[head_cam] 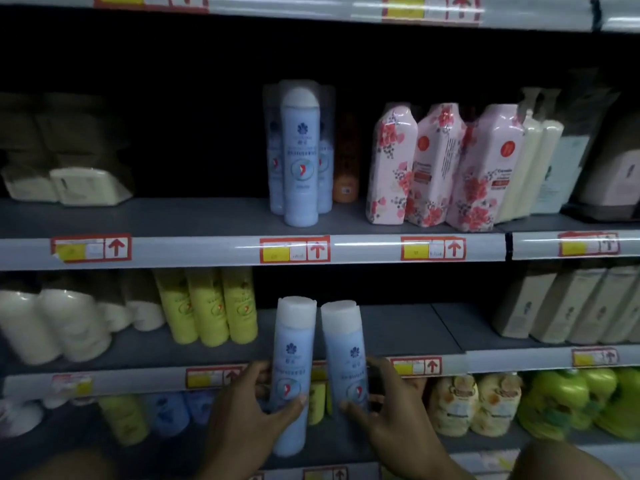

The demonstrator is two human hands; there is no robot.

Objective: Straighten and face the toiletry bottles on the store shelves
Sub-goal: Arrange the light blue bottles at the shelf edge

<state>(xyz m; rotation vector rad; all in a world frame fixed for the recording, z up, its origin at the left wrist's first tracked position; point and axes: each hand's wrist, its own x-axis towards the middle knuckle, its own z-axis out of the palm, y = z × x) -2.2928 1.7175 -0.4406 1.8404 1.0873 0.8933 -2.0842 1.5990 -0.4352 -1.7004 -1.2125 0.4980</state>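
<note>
My left hand (244, 415) grips a light blue bottle with a white cap (294, 348), held upright in front of the lower shelves. Beside it my right hand (388, 414) grips a second identical blue bottle (346, 355), tilted slightly left at the top. Both labels face me. On the middle shelf (207, 216) stand three more blue bottles of the same kind (300, 157), one in front and two behind, with an orange bottle (346, 168) tucked at the back right.
Pink floral bottles (436, 168) and cream bottles (533, 168) stand right of the blue group. Yellow-green bottles (211, 306) and white packs (55, 323) fill the lower shelf's left; beige bottles (568, 306) its right. Green and yellow bottles (568, 403) sit lower right.
</note>
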